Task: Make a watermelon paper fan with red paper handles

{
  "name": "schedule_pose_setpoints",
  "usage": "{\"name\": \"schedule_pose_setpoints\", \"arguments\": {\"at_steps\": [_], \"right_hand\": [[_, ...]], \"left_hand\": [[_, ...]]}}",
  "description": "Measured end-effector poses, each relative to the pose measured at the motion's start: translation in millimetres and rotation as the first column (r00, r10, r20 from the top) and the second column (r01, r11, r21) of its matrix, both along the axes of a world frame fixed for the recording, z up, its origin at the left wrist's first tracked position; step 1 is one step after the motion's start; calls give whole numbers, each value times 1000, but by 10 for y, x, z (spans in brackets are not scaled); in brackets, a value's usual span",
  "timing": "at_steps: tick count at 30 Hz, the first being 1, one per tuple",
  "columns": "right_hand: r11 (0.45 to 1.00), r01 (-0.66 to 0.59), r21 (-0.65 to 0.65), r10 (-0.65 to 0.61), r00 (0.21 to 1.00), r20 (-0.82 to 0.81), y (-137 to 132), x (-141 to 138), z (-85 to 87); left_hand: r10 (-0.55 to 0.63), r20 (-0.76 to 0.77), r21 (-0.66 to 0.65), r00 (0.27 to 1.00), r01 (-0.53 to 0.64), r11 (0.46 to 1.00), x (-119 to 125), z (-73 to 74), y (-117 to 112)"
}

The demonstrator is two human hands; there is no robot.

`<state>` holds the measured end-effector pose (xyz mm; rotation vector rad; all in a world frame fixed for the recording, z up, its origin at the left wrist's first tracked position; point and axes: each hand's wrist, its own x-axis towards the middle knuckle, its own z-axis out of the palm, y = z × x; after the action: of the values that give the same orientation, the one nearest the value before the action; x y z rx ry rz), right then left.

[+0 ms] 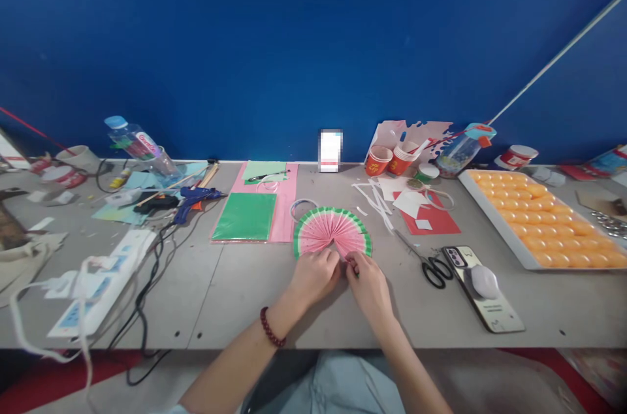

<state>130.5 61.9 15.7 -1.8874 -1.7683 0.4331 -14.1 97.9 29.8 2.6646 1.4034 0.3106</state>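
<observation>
There's a pleated pink paper fan (318, 231), white and green along its curved rim, spread open beyond the fingers (360, 262), its lower edge touching them.

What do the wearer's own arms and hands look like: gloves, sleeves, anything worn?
Left hand and right hand are ungloved. A dark red beaded bracelet circles the left wrist; none on the right. A sliver of pale cloth, possibly a sleeve, shows below the left forearm.
</observation>
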Motion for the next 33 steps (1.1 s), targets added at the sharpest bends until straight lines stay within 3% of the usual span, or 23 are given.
{"name": "schedule_pose_setpoints", "arguments": {"at_steps": [4,11,20,25,33], "right_hand": [[1000,8,9,-7,1000,-15,3,7,-9],[999,47,20,-47,999,13,26,76,44],[997,62,47,-64,996,57,71,224,37],[999,-31,42,28,997,70,81,240,10],[997,-42,57,41,999,10,47,92,29]], "left_hand": [[188,-23,8,982,-188,982,-63,21,49],[216,-41,-26,975,-217,976,-140,22,121],[133,17,-33,991,-133,991,-181,64,132],[24,66,-40,997,-22,999,-161,40,118],[88,143,-131,986,-69,989,-41,12,85]]}}
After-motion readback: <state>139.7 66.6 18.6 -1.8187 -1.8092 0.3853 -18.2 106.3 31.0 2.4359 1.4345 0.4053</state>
